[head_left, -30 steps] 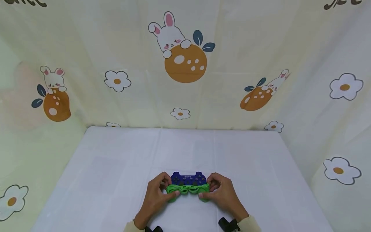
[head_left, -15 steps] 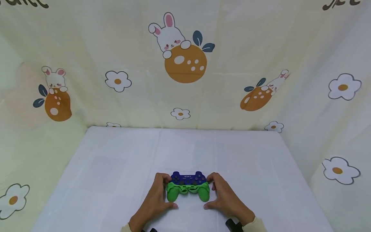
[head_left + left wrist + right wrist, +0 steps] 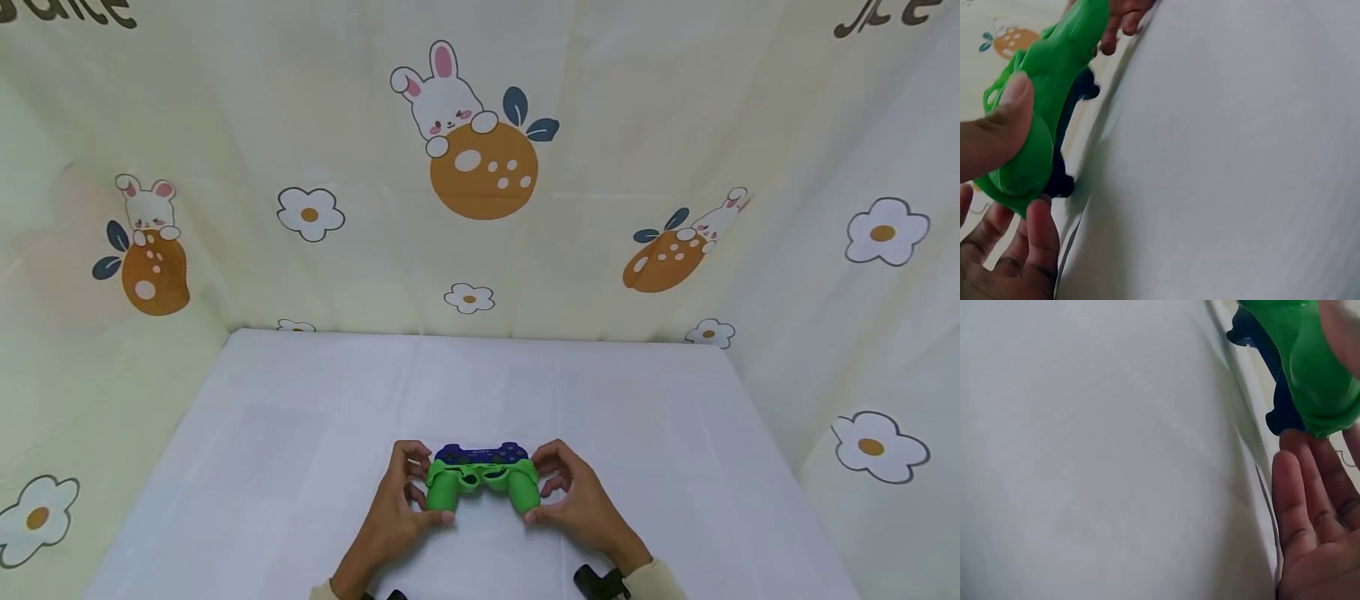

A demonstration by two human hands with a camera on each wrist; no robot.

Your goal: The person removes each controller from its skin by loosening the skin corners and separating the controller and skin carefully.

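Observation:
A blue game controller point(image 3: 481, 455) has a stretchy green cover point(image 3: 443, 490) over its two grips and lower body. Its blue top edge is bare. My left hand point(image 3: 399, 504) holds the left side, with the thumb on the end of the green grip and the fingers along the outer side. On the right side my right hand point(image 3: 581, 502) does the same, thumb at the grip's end. In the left wrist view the left thumb presses the green cover point(image 3: 1063, 69), and the blue body point(image 3: 1060, 175) shows beneath it. The right wrist view shows the right fingers point(image 3: 1291, 494) under the controller's side.
A white-covered table point(image 3: 480, 392) lies under the hands. Behind it and at both sides hangs a pale curtain point(image 3: 600, 100) printed with rabbits, oranges and flowers. Dark wrist cameras point(image 3: 600, 581) sit at the cuffs.
The green cover first sat bunched across the middle; it now spreads down over both grips. The thumbs have shifted to the grip ends, and the controller has tipped so its face shows less.

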